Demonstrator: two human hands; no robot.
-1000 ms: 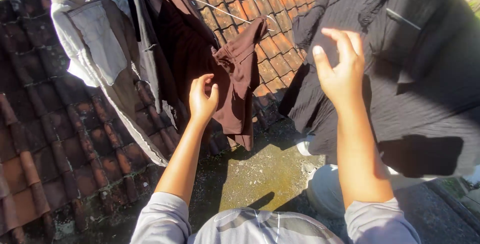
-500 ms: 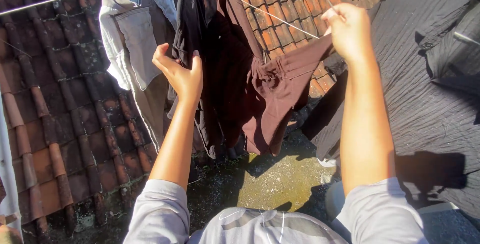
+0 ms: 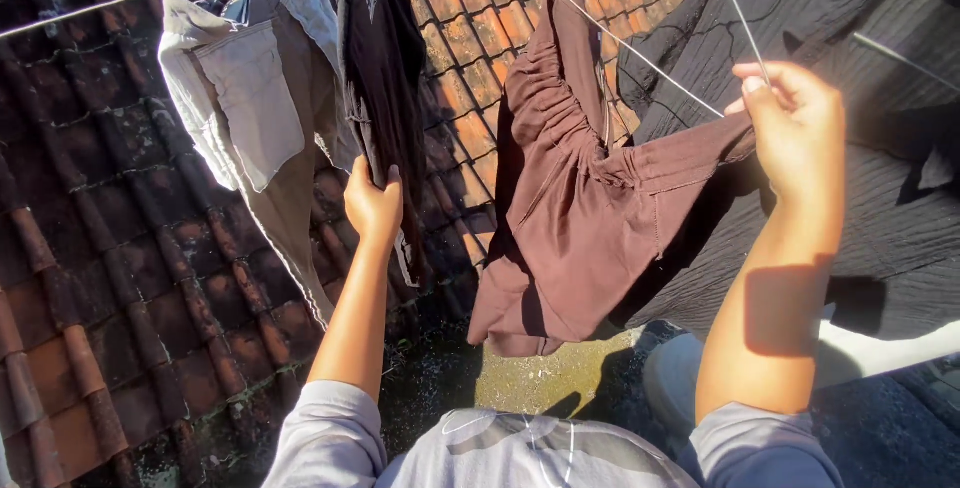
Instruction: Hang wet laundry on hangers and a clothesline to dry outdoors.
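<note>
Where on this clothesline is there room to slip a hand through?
Open gap between the black garment and brown shorts, roof tiles behind. Crowded left, where grey trousers touch the black garment, and right by the dark shirt.

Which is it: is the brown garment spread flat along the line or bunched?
Bunched. The brown garment hangs gathered in folds on the line, with the right hand pulling one corner out sideways.

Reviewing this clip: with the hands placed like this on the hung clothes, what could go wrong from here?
1. The right hand pinches only one corner of the brown garment at the line; if that grip slips, it could sag or slide toward the damp floor.
2. The left hand tugs the black garment; pulling down may drag it off its hanger.
3. Both hang close to grimy roof tiles and could brush them.
</note>
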